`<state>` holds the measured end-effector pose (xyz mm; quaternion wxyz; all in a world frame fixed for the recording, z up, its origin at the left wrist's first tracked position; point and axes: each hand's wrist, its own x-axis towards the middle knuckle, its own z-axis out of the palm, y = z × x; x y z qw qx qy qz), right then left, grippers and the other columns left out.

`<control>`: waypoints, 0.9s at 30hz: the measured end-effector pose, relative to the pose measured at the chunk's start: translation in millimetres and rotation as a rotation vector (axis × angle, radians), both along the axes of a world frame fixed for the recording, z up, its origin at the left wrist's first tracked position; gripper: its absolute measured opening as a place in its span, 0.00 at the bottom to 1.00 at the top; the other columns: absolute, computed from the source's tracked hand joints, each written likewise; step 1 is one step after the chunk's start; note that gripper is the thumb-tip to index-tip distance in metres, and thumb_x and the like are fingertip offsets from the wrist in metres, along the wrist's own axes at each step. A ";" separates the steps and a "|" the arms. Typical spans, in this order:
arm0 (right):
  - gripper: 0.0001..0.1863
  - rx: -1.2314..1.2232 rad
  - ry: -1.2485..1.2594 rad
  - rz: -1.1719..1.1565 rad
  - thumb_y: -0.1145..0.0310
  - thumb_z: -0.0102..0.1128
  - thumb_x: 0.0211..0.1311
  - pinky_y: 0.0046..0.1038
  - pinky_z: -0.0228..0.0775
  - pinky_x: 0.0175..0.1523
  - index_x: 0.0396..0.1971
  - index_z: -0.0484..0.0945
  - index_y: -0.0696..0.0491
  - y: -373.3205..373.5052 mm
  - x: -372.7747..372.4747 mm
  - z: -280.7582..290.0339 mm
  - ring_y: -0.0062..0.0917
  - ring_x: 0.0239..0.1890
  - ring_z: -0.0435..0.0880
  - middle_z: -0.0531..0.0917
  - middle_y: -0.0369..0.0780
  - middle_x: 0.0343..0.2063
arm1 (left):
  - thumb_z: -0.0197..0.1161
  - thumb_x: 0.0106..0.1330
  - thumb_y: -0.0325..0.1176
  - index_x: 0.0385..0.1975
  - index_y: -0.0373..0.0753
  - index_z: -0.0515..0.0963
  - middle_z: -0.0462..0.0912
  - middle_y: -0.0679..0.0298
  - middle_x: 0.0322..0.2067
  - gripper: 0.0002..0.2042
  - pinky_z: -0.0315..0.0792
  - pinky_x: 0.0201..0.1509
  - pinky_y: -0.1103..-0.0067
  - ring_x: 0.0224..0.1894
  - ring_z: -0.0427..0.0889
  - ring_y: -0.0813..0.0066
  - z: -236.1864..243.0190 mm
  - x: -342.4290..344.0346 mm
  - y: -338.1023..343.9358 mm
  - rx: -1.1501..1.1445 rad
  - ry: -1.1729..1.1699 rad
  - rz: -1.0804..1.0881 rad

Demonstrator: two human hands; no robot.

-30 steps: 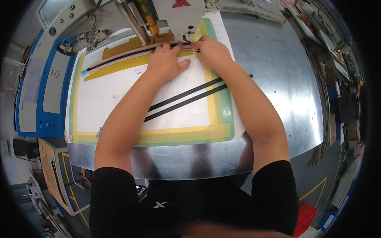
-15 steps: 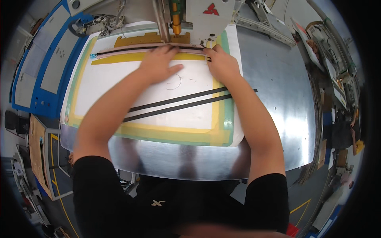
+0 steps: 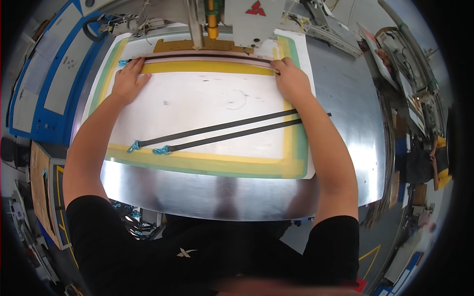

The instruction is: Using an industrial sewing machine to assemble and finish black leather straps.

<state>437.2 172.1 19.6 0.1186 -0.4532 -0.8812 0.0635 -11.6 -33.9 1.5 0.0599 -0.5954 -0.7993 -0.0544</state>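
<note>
Under the industrial machine head (image 3: pixel 249 22) lies a long pale pink strip with a black band (image 3: pixel 207 57), above a yellow bar (image 3: pixel 207 67) on the white board (image 3: pixel 192 93). My left hand (image 3: pixel 130 83) rests with outstretched fingers at the strip's left end, beside a blue tag (image 3: pixel 123 63). My right hand (image 3: pixel 292 80) has its fingers curled at the right end, pinching something I cannot make out. Two loose black straps (image 3: pixel 212 128), each with a blue fitting at its left end, run diagonally across the board below my hands.
The board sits on a metal table (image 3: pixel 345 138), with a blue cabinet (image 3: pixel 54 98) at its left and a wooden panel (image 3: pixel 42 187) below that. A metal rail (image 3: pixel 326 29) stands at the back right; a person in yellow and dark clothing (image 3: pixel 439 163) is at the far right.
My left hand has moved leftward from the middle of the strip to its left end. My right hand stays at the right end. The camera view has shifted, showing the straps' blue-fitted ends.
</note>
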 end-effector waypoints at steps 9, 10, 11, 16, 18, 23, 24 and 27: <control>0.22 -0.159 0.068 -0.084 0.74 0.59 0.62 0.40 0.76 0.62 0.58 0.81 0.52 12.6 0.3 23.5 0.47 0.57 0.82 0.79 0.51 0.55 | 0.55 0.75 0.54 0.74 0.39 0.67 0.68 0.53 0.73 0.34 0.57 0.77 0.62 0.75 0.65 0.54 -9.2 8.0 9.5 0.043 0.020 -0.024; 0.22 -0.146 0.117 -0.116 0.75 0.60 0.60 0.40 0.75 0.63 0.57 0.80 0.55 9.8 -5.2 24.2 0.49 0.57 0.81 0.78 0.54 0.55 | 0.56 0.75 0.54 0.73 0.39 0.68 0.68 0.53 0.73 0.33 0.57 0.76 0.62 0.75 0.65 0.54 -8.4 8.0 8.6 0.057 0.019 -0.031; 0.22 -0.135 0.171 -0.088 0.78 0.60 0.59 0.42 0.75 0.63 0.56 0.79 0.59 9.1 -9.2 23.9 0.50 0.56 0.82 0.78 0.56 0.56 | 0.56 0.74 0.53 0.73 0.39 0.68 0.69 0.53 0.72 0.33 0.58 0.76 0.63 0.74 0.65 0.54 -8.5 8.6 8.8 0.071 0.018 -0.037; 0.20 -0.151 0.119 -0.052 0.80 0.60 0.59 0.41 0.75 0.61 0.53 0.81 0.59 11.8 -23.0 18.2 0.50 0.55 0.82 0.81 0.54 0.53 | 0.58 0.74 0.49 0.73 0.39 0.68 0.70 0.51 0.72 0.31 0.58 0.77 0.63 0.74 0.66 0.52 -6.3 10.7 9.7 0.079 0.008 -0.052; 0.19 -0.135 0.121 -0.031 0.81 0.59 0.60 0.41 0.76 0.61 0.52 0.82 0.59 14.5 -24.7 10.8 0.50 0.55 0.82 0.82 0.54 0.51 | 0.58 0.74 0.49 0.73 0.39 0.68 0.70 0.51 0.71 0.31 0.58 0.77 0.63 0.74 0.66 0.52 -7.0 9.0 8.7 0.090 0.020 -0.053; 0.16 -0.087 0.156 -0.106 0.81 0.58 0.61 0.42 0.75 0.61 0.50 0.83 0.60 21.2 -22.8 2.8 0.50 0.53 0.83 0.82 0.55 0.49 | 0.58 0.74 0.50 0.73 0.39 0.68 0.68 0.52 0.73 0.32 0.58 0.77 0.63 0.75 0.64 0.52 -0.5 15.5 8.0 0.075 -0.035 -0.030; 0.16 -0.089 0.158 -0.097 0.81 0.58 0.61 0.42 0.75 0.61 0.50 0.83 0.60 21.9 -24.0 1.9 0.50 0.53 0.83 0.82 0.55 0.49 | 0.58 0.74 0.50 0.73 0.39 0.68 0.68 0.52 0.73 0.32 0.58 0.77 0.63 0.75 0.64 0.52 -0.1 15.3 6.9 0.074 -0.033 -0.021; 0.16 -0.052 0.220 -0.138 0.80 0.59 0.63 0.43 0.76 0.60 0.50 0.82 0.60 25.6 -24.7 -2.5 0.50 0.53 0.83 0.82 0.54 0.49 | 0.57 0.73 0.53 0.73 0.39 0.68 0.68 0.54 0.73 0.33 0.58 0.77 0.63 0.75 0.65 0.54 0.7 16.1 6.9 0.067 -0.031 0.000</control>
